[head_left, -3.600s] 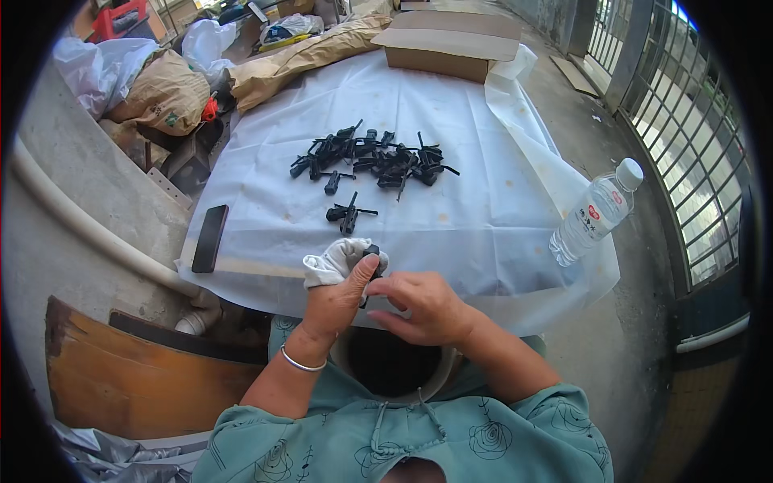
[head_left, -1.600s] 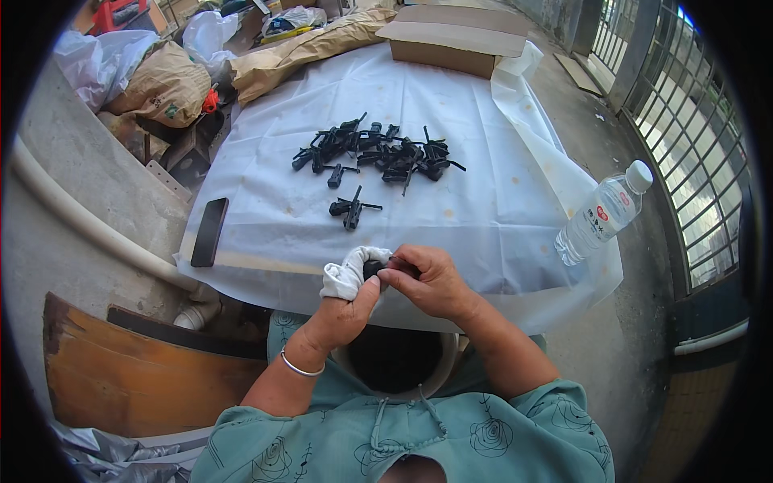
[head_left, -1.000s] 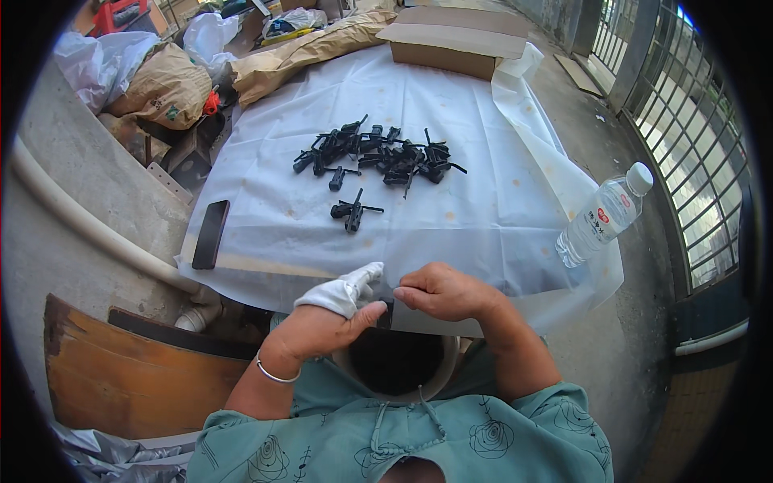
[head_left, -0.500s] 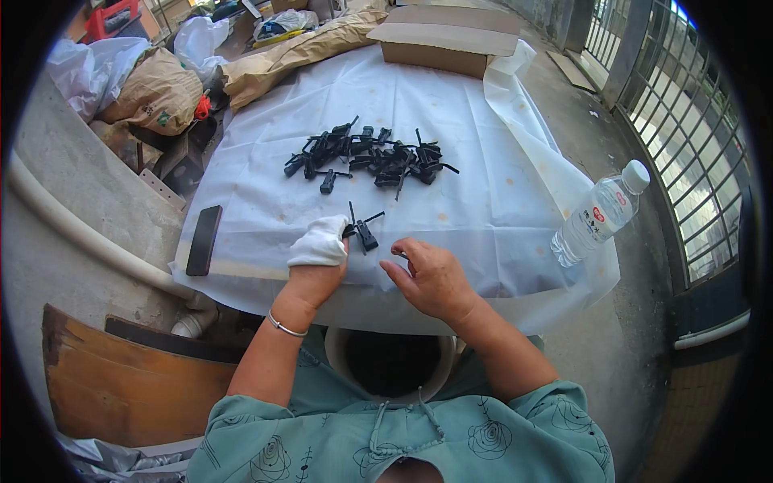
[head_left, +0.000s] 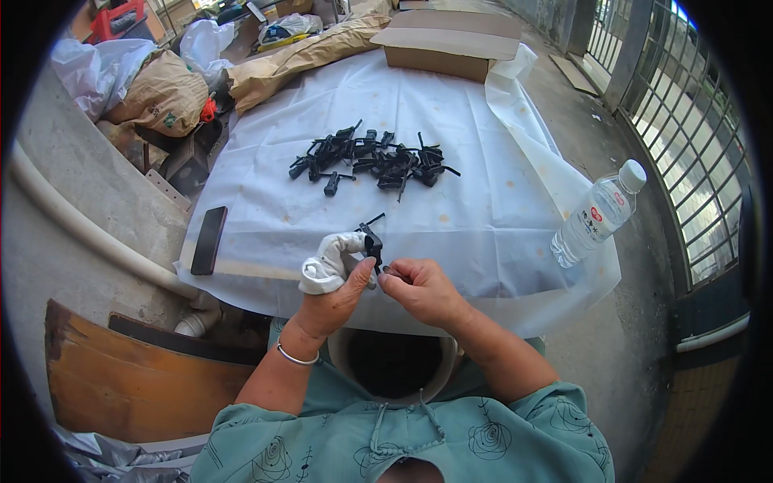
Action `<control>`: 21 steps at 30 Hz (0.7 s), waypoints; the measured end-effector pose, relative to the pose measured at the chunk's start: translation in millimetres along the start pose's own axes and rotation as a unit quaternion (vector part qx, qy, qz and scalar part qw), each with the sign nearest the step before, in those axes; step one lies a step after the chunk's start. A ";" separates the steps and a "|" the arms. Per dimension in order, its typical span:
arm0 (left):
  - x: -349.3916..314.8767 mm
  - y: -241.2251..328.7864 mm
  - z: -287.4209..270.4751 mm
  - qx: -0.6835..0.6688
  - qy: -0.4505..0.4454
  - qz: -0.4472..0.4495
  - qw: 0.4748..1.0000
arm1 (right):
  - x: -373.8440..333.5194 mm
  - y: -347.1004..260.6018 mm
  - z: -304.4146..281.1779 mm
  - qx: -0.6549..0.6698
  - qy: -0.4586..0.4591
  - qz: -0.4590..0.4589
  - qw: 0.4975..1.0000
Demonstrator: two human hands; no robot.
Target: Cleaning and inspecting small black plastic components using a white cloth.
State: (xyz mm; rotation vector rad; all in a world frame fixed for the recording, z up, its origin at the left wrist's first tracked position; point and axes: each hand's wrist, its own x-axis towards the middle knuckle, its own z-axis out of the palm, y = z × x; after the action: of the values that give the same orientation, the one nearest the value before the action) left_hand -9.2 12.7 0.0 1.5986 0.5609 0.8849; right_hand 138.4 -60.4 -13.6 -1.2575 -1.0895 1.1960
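1 black part (head_left: 372,244), apparently unfinished, over table's (head_left: 491,262) near edge: left hand (head_left: 336,283) grips it, right hand (head_left: 425,293) pinched, contents hidden; mid-table heap (head_left: 394,167), progress unclear.

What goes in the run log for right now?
left hand: partly in white covering, holding black part | right hand: at its lower end | black pile: on white sheet | phone: left | bottle: right
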 end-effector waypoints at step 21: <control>-5.5 14.5 8.4 0.035 -0.033 -0.105 0.993 | 3.5 -4.6 -8.3 -0.174 0.072 -0.173 0.967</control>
State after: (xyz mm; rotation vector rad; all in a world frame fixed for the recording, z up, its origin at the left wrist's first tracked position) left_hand -7.4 0.1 12.3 1.5918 0.7064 0.6594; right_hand 147.2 -57.5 -9.4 -1.3242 -1.3835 0.6561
